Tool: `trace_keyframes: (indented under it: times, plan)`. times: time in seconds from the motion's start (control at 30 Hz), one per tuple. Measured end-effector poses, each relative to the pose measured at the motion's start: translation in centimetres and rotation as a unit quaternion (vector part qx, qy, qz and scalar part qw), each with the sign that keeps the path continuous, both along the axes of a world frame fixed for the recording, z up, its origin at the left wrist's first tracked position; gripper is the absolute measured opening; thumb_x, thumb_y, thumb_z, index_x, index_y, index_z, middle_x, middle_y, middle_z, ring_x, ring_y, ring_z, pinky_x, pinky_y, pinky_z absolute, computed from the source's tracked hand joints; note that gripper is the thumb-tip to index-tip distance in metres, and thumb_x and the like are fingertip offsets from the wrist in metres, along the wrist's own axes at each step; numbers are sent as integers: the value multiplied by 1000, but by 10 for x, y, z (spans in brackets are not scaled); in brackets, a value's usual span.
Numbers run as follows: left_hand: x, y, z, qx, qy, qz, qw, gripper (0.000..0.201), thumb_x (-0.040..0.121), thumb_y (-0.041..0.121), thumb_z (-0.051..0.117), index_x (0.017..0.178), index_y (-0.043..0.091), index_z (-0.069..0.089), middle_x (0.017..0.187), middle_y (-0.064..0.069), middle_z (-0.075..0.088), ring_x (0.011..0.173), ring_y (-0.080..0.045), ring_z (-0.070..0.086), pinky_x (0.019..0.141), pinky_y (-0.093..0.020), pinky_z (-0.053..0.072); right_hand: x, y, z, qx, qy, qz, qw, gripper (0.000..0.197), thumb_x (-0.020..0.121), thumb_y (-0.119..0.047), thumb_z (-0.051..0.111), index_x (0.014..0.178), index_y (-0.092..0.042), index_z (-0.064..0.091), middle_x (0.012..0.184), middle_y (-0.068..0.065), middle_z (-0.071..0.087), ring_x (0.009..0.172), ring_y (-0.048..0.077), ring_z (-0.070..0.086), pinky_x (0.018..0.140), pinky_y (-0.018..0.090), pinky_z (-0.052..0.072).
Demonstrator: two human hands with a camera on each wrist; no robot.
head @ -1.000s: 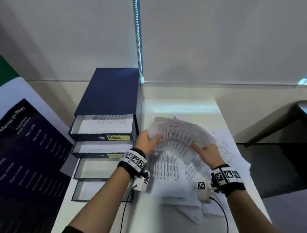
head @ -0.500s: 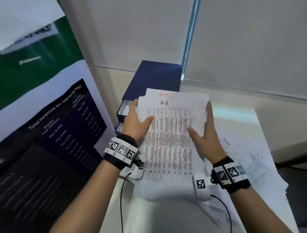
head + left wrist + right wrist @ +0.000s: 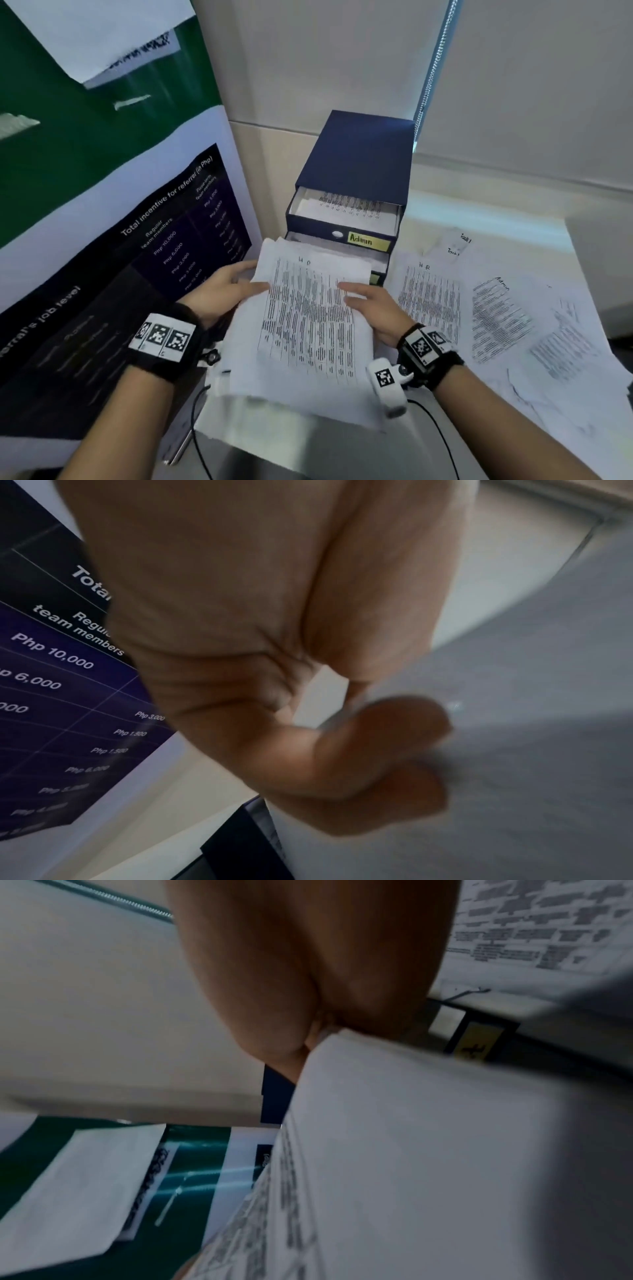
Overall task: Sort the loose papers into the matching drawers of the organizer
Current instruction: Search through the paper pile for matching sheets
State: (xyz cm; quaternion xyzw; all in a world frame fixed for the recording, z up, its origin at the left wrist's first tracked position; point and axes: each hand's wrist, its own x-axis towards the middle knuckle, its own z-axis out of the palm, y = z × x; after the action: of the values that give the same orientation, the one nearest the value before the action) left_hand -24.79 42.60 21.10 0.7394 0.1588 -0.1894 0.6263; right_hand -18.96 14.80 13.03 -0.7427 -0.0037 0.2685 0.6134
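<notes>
Held stack: I have a stack of white printed sheets marked "H R" at the top, raised off the worktop right in front of the organizer.
Change: a second ago I was fanning this stack out of the loose pile at the right; half a second ago I held it upright to read the heading; now it is tilted flatter, far edge over the second drawer.
Meaning: I judge the sorting decision is made, and what remains is feeding the far edge into the drawer that matches.
Left hand: my fingers are clamped on the stack's left edge, thumb on top, the rest curled under in the left wrist view.
Right hand: it holds the right edge, thumb pressed on the printed face; the other fingers are hidden under the paper, so I cannot tell their curl.
Organizer: a dark blue box-shaped drawer organizer at the worktop's back-left corner; its top drawer with a yellow "Admin" label stands open with sheets in it.
Loose pile: scattered white printed papers lie on the right half, one headed "H R", one "Admin".
Worktop: pale and smooth.
Room: a green and dark purple printed banner at the left edge, plain wall and a beaded blind cord behind.
</notes>
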Motion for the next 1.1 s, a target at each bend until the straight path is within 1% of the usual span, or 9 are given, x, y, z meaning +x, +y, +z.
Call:
trace_keyframes:
  times: [0.13,0.2,0.3,0.4,0.57,0.7,0.8,0.93,1.1]
  plan:
    - [7,-8,5,-21,4,-5,1000,37,94,12,62,129,19,54,110,-12,73,101,-29,71,88,-41,57,26,-6,9,46,66,-106,991,32,96,0,56,126,-6,64,120,9,64,87,15,68,73,25,57]
    - [13,-14,1,-22,-7,-23,999,37,93,4,62,129,15,58,117,-11,71,107,-30,69,95,-44,54,41,-14,16,39,75,-121,989,32,97,-5,56,129,-8,62,117,15,68,78,22,69,76,36,59]
    - [28,-23,-10,-14,-27,18,999,38,93,1,61,131,9,58,120,-13,69,107,-30,68,90,-41,57,50,-26,29,51,89,-142,985,32,99,-9,54,131,-8,58,111,21,67,65,21,62,57,29,55]
    - [49,-32,-25,-12,-25,113,993,32,94,3,61,126,6,59,116,-16,68,101,-31,68,78,-36,58,37,-38,38,47,135,-54,988,39,95,-17,63,132,-16,54,113,11,65,58,11,58,47,22,48]
    - [81,-43,-48,40,-31,158,986,34,94,9,61,128,5,60,114,-10,68,103,-31,68,95,-45,54,19,-53,37,95,211,18,973,43,88,1,67,126,-18,62,96,5,67,66,10,67,50,16,54]
    - [90,-49,-47,27,26,102,994,35,92,22,67,123,7,59,109,-17,71,75,-26,70,58,-33,59,44,-48,28,110,159,-126,973,35,91,8,60,124,-4,63,92,8,62,56,5,63,55,13,55]
    - [95,-54,-45,63,63,56,995,35,97,6,56,131,7,50,89,-20,65,35,-11,56,31,-17,39,58,-37,25,122,131,-187,966,27,94,7,56,120,5,60,87,11,59,48,7,62,48,14,51]
    - [111,-55,-57,74,48,82,993,37,94,-8,49,130,-2,54,58,-11,56,27,-7,41,30,-15,32,56,-35,30,55,179,-11,982,32,93,-14,65,123,-4,58,88,9,68,51,9,60,47,15,52]
    - [124,-65,-70,-20,16,209,978,42,94,-13,50,135,-5,47,81,-21,60,35,-7,57,43,-14,51,70,-30,19,31,149,-10,988,25,92,-7,65,115,1,64,72,5,58,45,6,49,41,14,45]
